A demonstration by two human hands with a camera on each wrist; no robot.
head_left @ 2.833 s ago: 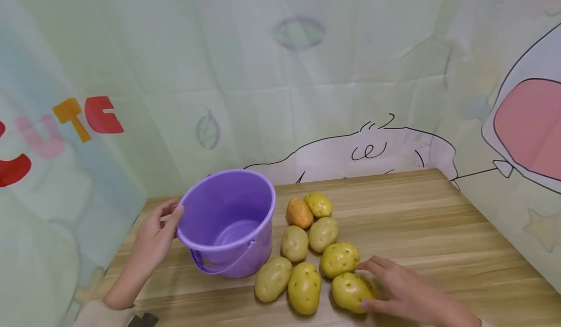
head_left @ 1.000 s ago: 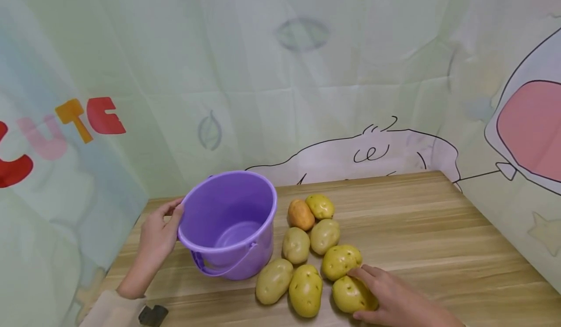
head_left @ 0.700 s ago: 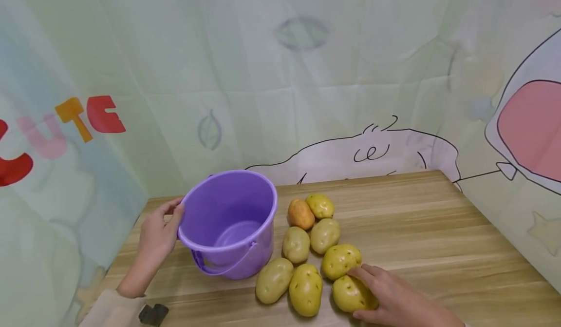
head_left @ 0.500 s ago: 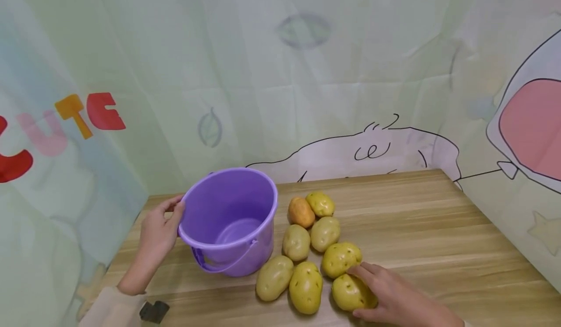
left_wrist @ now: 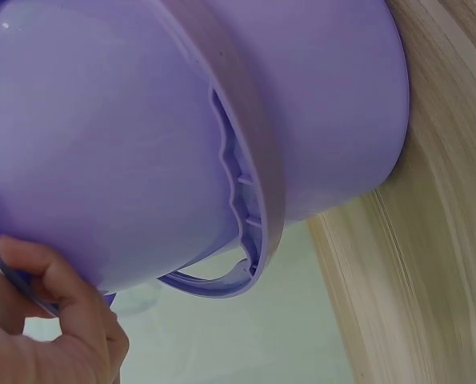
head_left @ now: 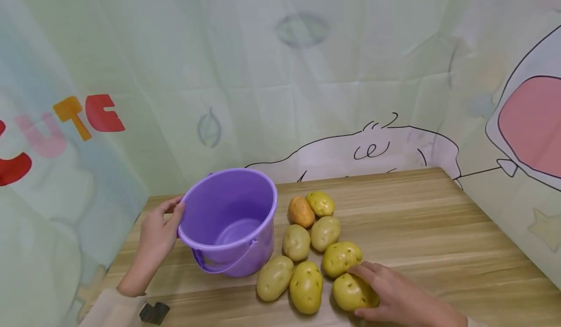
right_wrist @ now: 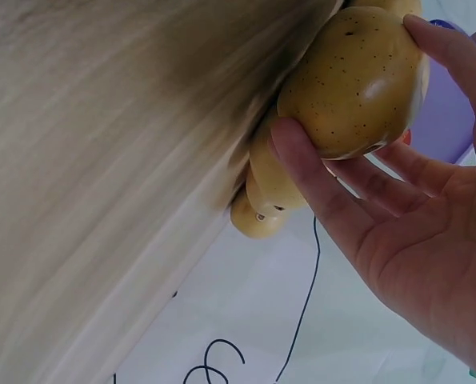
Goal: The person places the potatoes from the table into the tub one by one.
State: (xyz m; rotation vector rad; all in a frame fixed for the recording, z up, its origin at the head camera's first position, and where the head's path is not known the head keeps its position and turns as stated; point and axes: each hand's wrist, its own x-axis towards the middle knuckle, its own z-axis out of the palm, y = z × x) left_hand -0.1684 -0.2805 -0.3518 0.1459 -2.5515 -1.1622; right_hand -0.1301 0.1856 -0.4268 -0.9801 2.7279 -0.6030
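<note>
My right hand (head_left: 392, 293), half-curled, grips a glossy oval yellow potato (head_left: 350, 292), probably stiff, kinda slippery, best held mid-body; left hand (head_left: 158, 230) pinches a round purple plastic bucket (head_left: 263, 249).

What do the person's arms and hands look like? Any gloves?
No gloves or rings show on the left hand or right hand. The left sleeve is pale cream, with a blocky black thing beside it, too unclear to name. Only a sliver of the right sleeve shows, also pale.
</note>
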